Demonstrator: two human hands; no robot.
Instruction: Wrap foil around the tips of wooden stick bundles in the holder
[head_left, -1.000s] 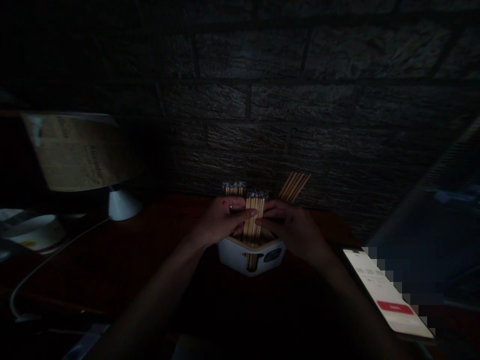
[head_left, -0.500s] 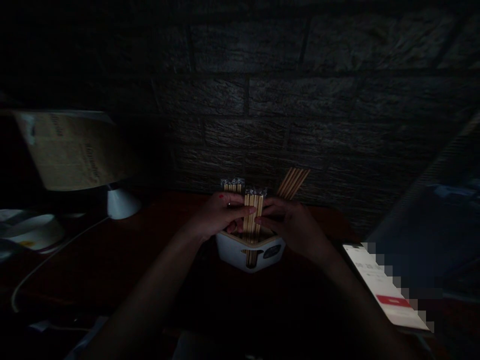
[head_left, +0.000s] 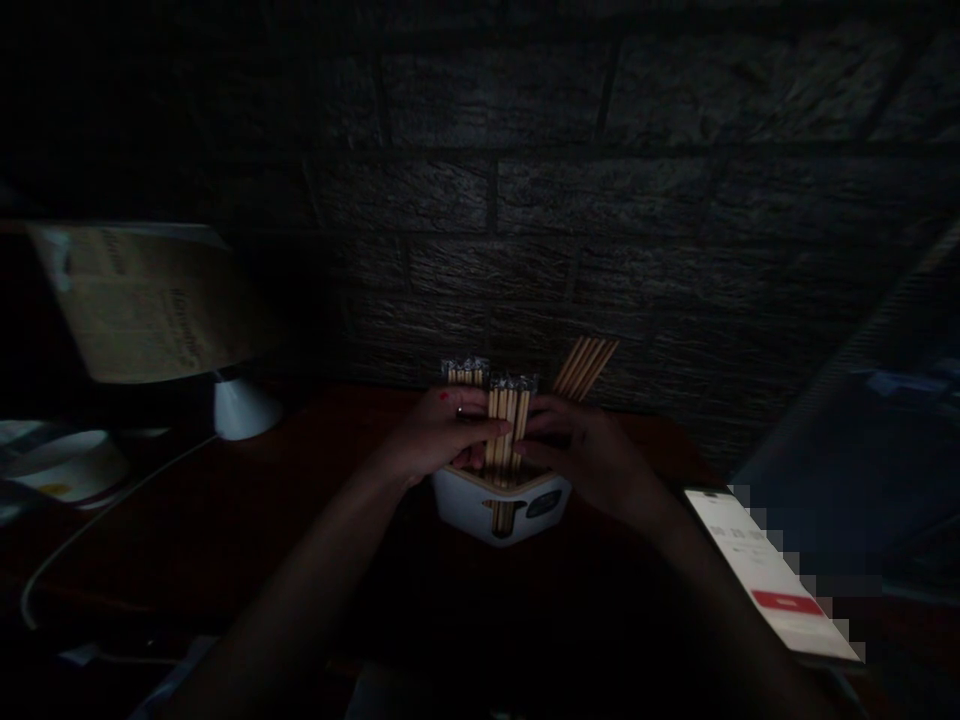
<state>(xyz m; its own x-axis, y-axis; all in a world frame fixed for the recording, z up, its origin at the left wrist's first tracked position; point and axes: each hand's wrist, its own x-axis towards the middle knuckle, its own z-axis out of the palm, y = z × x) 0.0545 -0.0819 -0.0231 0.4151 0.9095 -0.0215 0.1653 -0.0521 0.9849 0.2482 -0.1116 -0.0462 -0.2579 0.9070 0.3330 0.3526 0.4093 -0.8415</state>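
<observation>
Several pale wooden chopsticks [head_left: 508, 415], topped with clear wrapping, stand upright in a white box-shaped holder [head_left: 465, 505] with a T-shaped cutout. My left hand [head_left: 442, 435] is closed on the left side of this bunch, thumb across its front. From the right, my right hand [head_left: 585, 450] grips the same bunch between thumb and fingers. Behind my left hand rises a second group of wrapped chopsticks [head_left: 465, 376]. Darker bare chopsticks [head_left: 585, 368] lean to the right behind my right hand. The fingers behind the bunch are partly hidden.
A lamp with a printed paper shade [head_left: 142, 300] and white base stands at left, beside a white bowl [head_left: 71, 465] and a cable [head_left: 97, 525]. At right lies a lit phone [head_left: 772, 580]. A stone-block wall [head_left: 525, 200] closes off the back; the wooden table is dark.
The front bunch has spread, with a gap between its right-hand chopsticks and the others. Both hands stay at the holder. The view has shifted slightly.
</observation>
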